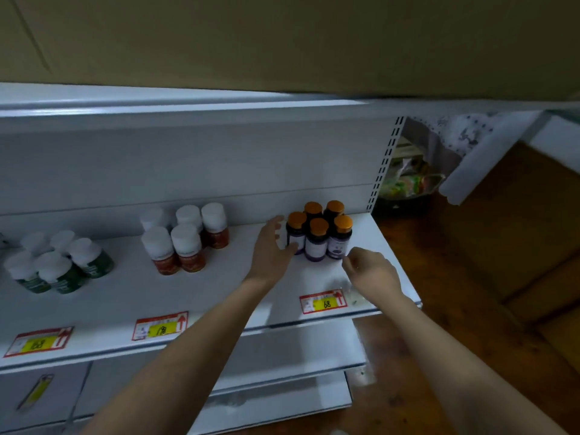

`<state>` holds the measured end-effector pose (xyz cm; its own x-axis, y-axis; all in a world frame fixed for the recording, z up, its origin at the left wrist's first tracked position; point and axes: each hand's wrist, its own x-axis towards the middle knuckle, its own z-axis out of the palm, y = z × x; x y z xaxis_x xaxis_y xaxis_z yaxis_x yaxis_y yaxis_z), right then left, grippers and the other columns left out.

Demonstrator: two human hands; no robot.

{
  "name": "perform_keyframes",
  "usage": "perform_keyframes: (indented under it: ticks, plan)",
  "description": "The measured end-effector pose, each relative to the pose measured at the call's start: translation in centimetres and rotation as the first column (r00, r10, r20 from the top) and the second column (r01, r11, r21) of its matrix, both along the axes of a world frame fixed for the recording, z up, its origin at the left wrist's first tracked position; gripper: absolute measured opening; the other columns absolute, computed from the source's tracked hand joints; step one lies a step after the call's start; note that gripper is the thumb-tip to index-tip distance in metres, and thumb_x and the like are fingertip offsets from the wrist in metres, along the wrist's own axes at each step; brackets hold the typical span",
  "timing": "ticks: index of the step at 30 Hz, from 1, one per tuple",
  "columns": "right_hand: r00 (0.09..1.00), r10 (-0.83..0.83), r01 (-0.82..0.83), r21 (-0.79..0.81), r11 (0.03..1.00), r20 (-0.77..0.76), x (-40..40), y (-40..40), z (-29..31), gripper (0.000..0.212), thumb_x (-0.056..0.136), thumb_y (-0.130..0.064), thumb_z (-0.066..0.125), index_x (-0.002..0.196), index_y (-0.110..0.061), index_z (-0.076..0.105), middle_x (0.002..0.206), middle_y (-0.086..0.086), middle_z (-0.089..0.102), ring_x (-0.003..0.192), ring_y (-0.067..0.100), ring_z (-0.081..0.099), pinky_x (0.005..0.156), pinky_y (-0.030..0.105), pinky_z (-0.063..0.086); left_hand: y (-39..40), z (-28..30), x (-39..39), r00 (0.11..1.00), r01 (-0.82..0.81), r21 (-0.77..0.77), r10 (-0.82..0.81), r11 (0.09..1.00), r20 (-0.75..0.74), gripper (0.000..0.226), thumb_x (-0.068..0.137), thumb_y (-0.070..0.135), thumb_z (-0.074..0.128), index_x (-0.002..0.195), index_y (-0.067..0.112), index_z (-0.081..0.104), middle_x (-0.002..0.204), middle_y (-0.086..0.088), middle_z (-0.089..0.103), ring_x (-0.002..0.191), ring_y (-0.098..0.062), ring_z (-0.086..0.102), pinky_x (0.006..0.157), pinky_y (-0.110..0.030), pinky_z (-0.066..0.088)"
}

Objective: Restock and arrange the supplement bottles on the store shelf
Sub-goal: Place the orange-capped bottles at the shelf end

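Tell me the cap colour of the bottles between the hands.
Orange caps on dark purple-labelled bottles, clearest in the head view.
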<state>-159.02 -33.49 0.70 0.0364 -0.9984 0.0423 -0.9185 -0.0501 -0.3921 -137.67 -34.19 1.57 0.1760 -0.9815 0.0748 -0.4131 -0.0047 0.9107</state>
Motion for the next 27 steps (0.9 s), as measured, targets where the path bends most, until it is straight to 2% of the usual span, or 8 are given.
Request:
perform_keyframes:
  ticks: [4, 8, 11, 17, 20, 24, 26, 27]
  plan:
    - [0.998, 0.038, -0.036, -0.050, 0.998, 0.052, -2.4, -1.3, -1.6, 0.028, 0.099, -0.031, 0.050, 0.116, -0.011, 0.061, 0.119, 0.009, 0.061, 0.112, 0.029, 0.054, 0.085, 0.039, 0.046, -1.3, -0.9, -1.5, 0.996, -0.078, -0.002, 0.078, 0.997, 0.044, 0.064, 0.096, 0.012, 0.063, 0.152, 0.012, 0.032, 0.151, -0.013, 0.042, 0.132, -0.031, 0.046, 0.111, -0.043, 0.039]
    - [0.992, 0.125, -0.123, 0.079, 0.989, -0.022, -3.5, -1.0, -3.6, 0.055, 0.103, -0.038, 0.040, 0.151, -0.011, 0.032, 0.161, 0.007, 0.026, 0.150, 0.025, 0.020, 0.120, 0.044, 0.018, -1.3, -1.5, -2.8, 0.998, -0.050, 0.022, 0.049, 0.999, 0.043, 0.067, 0.096, 0.012, 0.062, 0.154, 0.012, 0.027, 0.152, -0.012, 0.043, 0.136, -0.030, 0.046, 0.114, -0.045, 0.037]
    - [0.976, 0.194, -0.179, 0.148, 0.973, -0.099, -4.1, -0.4, -5.4, 0.062, 0.106, -0.047, 0.022, 0.159, -0.017, 0.010, 0.167, 0.002, 0.002, 0.154, 0.021, -0.004, 0.123, 0.044, -0.005, -1.7, -1.7, -3.3, 0.996, -0.087, 0.014, 0.087, 0.996, 0.035, 0.065, 0.095, 0.010, 0.064, 0.152, 0.012, 0.032, 0.148, -0.011, 0.049, 0.132, -0.029, 0.050, 0.113, -0.046, 0.039]
    - [0.964, 0.200, -0.177, 0.137, 0.975, -0.174, -4.0, -0.3, -6.0, 0.063, 0.105, -0.049, 0.014, 0.159, -0.017, 0.002, 0.167, 0.002, -0.004, 0.153, 0.021, -0.010, 0.122, 0.043, -0.009, -3.1, -1.5, -3.3, 0.990, -0.126, -0.009, 0.127, 0.992, 0.068, 0.045, 0.092, 0.003, 0.064, 0.135, 0.005, 0.050, 0.127, -0.013, 0.062, 0.115, -0.026, 0.059, 0.093, -0.029, 0.044]
    - [0.966, 0.201, -0.178, 0.143, 0.974, -0.162, -4.0, -0.4, -5.7, 0.063, 0.105, -0.049, 0.016, 0.159, -0.018, 0.003, 0.167, 0.001, -0.004, 0.153, 0.020, -0.010, 0.121, 0.043, -0.010, -3.4, -1.4, -3.3, 0.991, -0.127, 0.072, 0.130, 0.989, -0.043, 0.044, 0.093, 0.003, 0.063, 0.133, 0.007, 0.047, 0.118, -0.005, 0.058, 0.114, -0.029, 0.059, 0.096, -0.036, 0.046]
    - [0.984, 0.106, -0.139, 0.245, 0.959, 0.140, -4.2, -1.7, -4.6, 0.056, 0.104, -0.043, 0.041, 0.153, -0.019, 0.030, 0.166, 0.001, 0.015, 0.153, 0.020, 0.008, 0.122, 0.045, -0.002, -2.6, -0.9, -3.3, 0.962, -0.207, 0.121, 0.224, 0.971, -0.155, 0.042, 0.095, 0.010, 0.063, 0.133, 0.006, 0.045, 0.118, -0.006, 0.058, 0.107, -0.023, 0.057, 0.090, -0.032, 0.044]
    - [0.903, -0.067, -0.073, 0.306, 0.949, 0.424, -4.2, -2.7, -2.6, 0.042, 0.102, -0.033, 0.050, 0.140, -0.017, 0.049, 0.154, 0.006, 0.040, 0.141, 0.024, 0.037, 0.118, 0.042, 0.023, -1.4, -0.9, -2.7, 0.949, -0.221, 0.117, 0.241, 0.968, -0.201, 0.041, 0.096, 0.014, 0.063, 0.132, 0.008, 0.046, 0.122, -0.009, 0.060, 0.112, -0.027, 0.059, 0.097, -0.038, 0.047]
    - [0.830, -0.154, -0.029, 0.318, 0.948, 0.536, -4.2, -2.9, -1.5, 0.036, 0.102, -0.027, 0.051, 0.135, -0.013, 0.055, 0.144, 0.009, 0.052, 0.127, 0.024, 0.049, 0.106, 0.037, 0.035, -0.7, -0.8, -2.3, 0.943, -0.228, 0.116, 0.249, 0.967, -0.223, 0.040, 0.096, 0.017, 0.063, 0.132, 0.010, 0.047, 0.120, -0.009, 0.060, 0.113, -0.029, 0.059, 0.100, -0.044, 0.049]
